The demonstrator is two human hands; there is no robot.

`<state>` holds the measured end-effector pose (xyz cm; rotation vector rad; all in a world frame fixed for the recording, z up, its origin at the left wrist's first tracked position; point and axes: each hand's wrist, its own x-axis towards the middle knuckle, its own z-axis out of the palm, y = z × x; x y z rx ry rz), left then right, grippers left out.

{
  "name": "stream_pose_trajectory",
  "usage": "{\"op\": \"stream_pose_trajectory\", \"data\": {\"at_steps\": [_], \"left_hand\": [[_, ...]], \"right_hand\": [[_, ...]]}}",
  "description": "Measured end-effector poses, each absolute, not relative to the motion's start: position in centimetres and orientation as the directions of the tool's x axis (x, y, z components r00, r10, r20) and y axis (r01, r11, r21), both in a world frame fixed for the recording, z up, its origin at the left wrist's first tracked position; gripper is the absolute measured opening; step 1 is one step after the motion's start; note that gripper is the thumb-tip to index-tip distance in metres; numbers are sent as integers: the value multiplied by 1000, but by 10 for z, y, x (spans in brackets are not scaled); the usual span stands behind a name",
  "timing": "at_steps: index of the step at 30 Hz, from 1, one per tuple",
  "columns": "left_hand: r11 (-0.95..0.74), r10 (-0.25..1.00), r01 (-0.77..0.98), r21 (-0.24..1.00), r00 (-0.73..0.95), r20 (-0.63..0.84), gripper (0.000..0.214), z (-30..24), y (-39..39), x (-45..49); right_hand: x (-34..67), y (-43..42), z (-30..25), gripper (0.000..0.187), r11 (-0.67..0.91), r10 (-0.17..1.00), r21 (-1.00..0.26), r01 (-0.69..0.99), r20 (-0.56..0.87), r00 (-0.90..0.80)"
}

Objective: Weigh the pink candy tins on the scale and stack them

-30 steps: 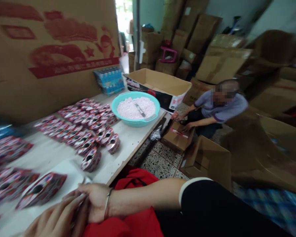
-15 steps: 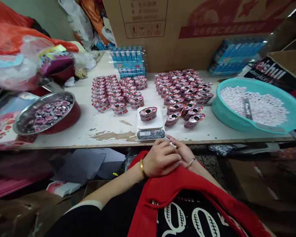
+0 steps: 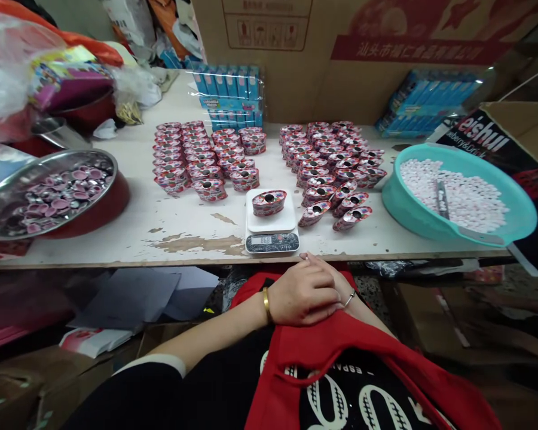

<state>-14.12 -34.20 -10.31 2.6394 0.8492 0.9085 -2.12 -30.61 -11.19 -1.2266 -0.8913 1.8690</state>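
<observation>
The tin (image 3: 269, 202) is red and pink, with a dark round hole on top. The scale (image 3: 271, 226) under it is white with a dark grey display strip. The surface (image 3: 183, 224) is off-white with brown worn patches. The basin (image 3: 407, 218) is teal and its candies (image 3: 466, 194) are pale pinkish white. The metal bowl (image 3: 114, 203) is silver inside and red outside, and holds purple-pink caps (image 3: 58, 200). The apron (image 3: 323, 352) is red and the bangle (image 3: 266, 304) is gold.

Tin (image 3: 269, 202) on scale (image 3: 271, 230) — basin (image 3: 457, 200) right
</observation>
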Motion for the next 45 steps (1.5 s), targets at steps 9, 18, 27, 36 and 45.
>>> {"op": "stream_pose_trajectory", "data": {"at_steps": [9,18,27,36,45], "left_hand": [[-739,674,462,491,497,547,18,-103,-326,-160],[-245,767,727,642,-260,587,13,-83,-283,-239],[-189,838,769,611,-199,508,13,-89,-266,-260],[-299,946,899,321,236,222,36,-88,-210,-272],[-152,963,983,101,124,239,30,-66,-27,-322]], "right_hand": [[-31,-294,-128,20,-683,727,-689,-242,-613,-309],[-63,-250,-92,37,-608,763,-760,-230,-477,-436],[-108,-189,-73,45,-445,813,-881,-157,-324,-484],[-44,-227,-81,44,-682,664,-719,-133,-532,-526],[1,-241,-103,41,-732,662,-649,-208,-605,-442]]}}
